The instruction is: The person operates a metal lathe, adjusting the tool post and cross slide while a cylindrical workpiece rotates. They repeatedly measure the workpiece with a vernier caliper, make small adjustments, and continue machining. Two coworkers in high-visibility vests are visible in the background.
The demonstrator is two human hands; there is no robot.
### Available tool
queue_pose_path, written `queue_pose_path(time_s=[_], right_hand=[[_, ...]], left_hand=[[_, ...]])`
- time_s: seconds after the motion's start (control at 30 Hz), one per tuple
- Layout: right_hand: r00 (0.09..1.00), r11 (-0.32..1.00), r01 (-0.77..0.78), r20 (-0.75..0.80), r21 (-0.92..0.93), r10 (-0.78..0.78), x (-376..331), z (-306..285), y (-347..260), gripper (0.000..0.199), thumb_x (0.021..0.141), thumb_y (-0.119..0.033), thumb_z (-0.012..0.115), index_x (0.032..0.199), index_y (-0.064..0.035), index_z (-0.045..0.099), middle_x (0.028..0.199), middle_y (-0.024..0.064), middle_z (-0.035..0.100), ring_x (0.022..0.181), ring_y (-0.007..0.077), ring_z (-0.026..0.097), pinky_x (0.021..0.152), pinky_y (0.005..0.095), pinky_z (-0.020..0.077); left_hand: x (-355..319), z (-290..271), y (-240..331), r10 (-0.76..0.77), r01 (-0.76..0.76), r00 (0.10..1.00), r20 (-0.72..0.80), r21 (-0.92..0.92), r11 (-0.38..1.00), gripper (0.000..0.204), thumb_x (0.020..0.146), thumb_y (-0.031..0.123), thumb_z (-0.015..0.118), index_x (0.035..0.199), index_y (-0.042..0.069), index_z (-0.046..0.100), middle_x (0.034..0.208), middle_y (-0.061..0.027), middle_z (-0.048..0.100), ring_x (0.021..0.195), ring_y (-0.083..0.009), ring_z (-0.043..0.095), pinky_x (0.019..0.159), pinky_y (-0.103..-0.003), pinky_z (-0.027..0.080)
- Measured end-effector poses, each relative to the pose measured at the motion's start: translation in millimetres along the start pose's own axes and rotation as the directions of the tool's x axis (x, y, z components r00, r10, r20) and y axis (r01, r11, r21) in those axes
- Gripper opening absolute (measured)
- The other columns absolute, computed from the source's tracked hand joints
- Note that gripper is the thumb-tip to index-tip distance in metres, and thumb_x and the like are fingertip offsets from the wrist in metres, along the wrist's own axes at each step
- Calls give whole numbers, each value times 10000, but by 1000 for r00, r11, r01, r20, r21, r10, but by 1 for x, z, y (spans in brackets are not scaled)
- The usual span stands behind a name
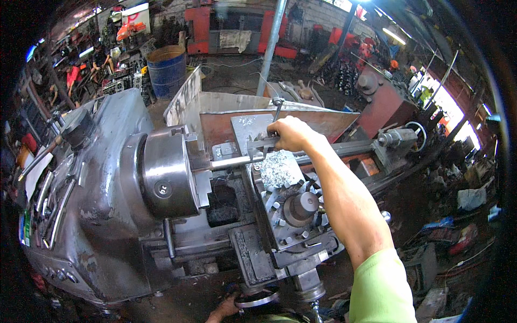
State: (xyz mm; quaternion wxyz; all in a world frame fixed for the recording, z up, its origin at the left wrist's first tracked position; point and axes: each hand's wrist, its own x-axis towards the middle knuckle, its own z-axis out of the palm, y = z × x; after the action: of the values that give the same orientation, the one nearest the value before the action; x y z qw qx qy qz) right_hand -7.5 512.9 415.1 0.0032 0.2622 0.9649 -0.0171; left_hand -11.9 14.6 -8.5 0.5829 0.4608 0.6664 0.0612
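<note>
Nearest us, our one green sleeve point(379, 290) lies below and right of the right grip point(291, 133). Farthest left of that grip, we see loose steel bars point(59, 215), too jumbled to count, on one headstock point(110, 210). Closer in, also left of the grip, one large chuck point(169, 172) holds one slim steel rod point(230, 162), which reaches to just below and left of the grip. Well below, our left grip point(228, 307) is beside one handwheel point(257, 302); we cannot tell whether it is clasped or loose. Our right grip is clenched around one caliper point(262, 144), which seems to straddle the steel rod. Below it we count one toolpost point(301, 207), with one patch of bright metal chips point(277, 169) between; off to its right stands one tailstock point(393, 141).

We judge that the steel rod is mounted and, going by the chips, some cutting is done; measuring looks under way but unfinished. We cannot read the caliper, so whether more metal must come off is unclear.
</note>
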Motion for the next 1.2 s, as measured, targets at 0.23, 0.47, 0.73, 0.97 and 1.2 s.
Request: queue_pose_path(time_s=[0.23, 0.47, 0.73, 0.97, 1.2], right_hand=[[998, 997, -57, -4, 45, 57, 0, 0, 0, 404, 663, -151, 755, 1063, -179, 710, 1012, 146, 704, 979, 329, 670, 856, 432, 546], [994, 990, -87, -58, 110, 94, -5, 5, 3, 367, 700, -94, 703, 1055, -184, 715, 1010, 133, 708, 987, 317, 669, 844, 432, 541], [994, 978, -104, -26, 181, 110, -2, 13, 8, 390, 667, -124, 728, 1054, -169, 710, 994, 139, 708, 975, 323, 667, 844, 433, 534], [992, 972, -113, -26, 207, 121, -4, 9, 5, 362, 691, -55, 691, 1028, -183, 728, 989, 142, 712, 961, 315, 681, 844, 426, 539], [992, 970, -127, 10, 208, 128, -1, 10, 8, 382, 652, -127, 736, 1031, -168, 709, 961, 141, 708, 946, 332, 670, 823, 432, 535]], left_hand=[[-3, -1, 3, 116, -112, 992, -56, 74, 991, 683, 764, 204, 705, 1374, 43, 443, 1300, -242, 558, 1226, -379, 525, 1052, -443, 401], [-15, 5, 19, -39, 33, 999, 14, 320, 947, 629, 819, 305, 638, 1374, 76, 452, 1275, -242, 576, 1213, -411, 521, 1105, -473, 320], [-7, 21, 4, -3, 14, 1000, -31, 378, 926, 748, 829, 391, 618, 1464, 93, 360, 1466, -204, 409, 1367, -405, 357, 1152, -477, 232], [-8, 29, -10, 148, -100, 986, -70, 463, 881, 792, 808, 413, 646, 1469, 86, 356, 1461, -220, 405, 1358, -414, 359, 1141, -501, 223], [-4, 33, -23, 67, -70, 992, -107, -21, 997, 674, 883, 440, 518, 1430, 66, 398, 1450, -238, 405, 1339, -438, 369, 1112, -567, 208]])
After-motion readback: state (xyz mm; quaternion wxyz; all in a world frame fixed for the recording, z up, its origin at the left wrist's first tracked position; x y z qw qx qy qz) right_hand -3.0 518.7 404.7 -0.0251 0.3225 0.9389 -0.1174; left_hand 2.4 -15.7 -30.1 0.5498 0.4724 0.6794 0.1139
